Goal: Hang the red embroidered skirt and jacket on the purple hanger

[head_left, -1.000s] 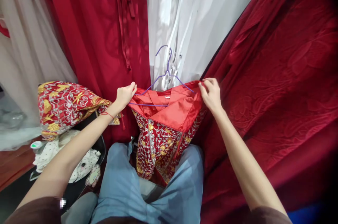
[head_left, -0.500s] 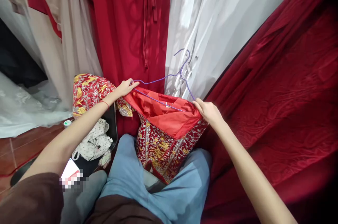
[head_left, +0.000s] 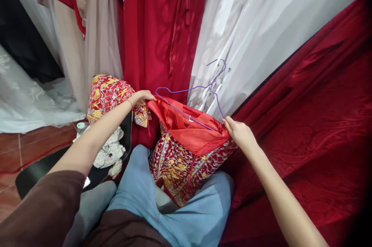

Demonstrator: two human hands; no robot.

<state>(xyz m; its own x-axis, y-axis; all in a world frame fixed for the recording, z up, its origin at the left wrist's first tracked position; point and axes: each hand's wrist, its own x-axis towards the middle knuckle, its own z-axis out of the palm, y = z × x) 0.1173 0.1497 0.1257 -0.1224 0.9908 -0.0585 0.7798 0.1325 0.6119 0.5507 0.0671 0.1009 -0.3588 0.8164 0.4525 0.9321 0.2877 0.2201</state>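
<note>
A red garment (head_left: 177,161) with gold and silver embroidery hangs between my knees, its plain red lining (head_left: 188,138) showing at the open top. My left hand (head_left: 145,95) is closed on the garment's left upper corner. At the opposite corner my right hand (head_left: 240,130) pinches the cloth together with the right end of a purple wire hanger (head_left: 177,108). The hanger's lower bar lies inside the garment's opening, and its hook points up, hooked on nothing I can see. The hanger's left end is just beside my left fingers.
Red cloth (head_left: 157,26), white fabric (head_left: 241,41) and beige garments (head_left: 101,33) hang in front. Dark red patterned cloth (head_left: 319,142) fills the right. A folded embroidered piece (head_left: 109,94) and a white dotted cloth item (head_left: 109,154) lie on a black surface (head_left: 43,173) at left.
My left fingers have slipped off the hanger's left end and now grip only the cloth beside it. The view has shifted, so everything appears farther right. My right hand keeps its hold.
</note>
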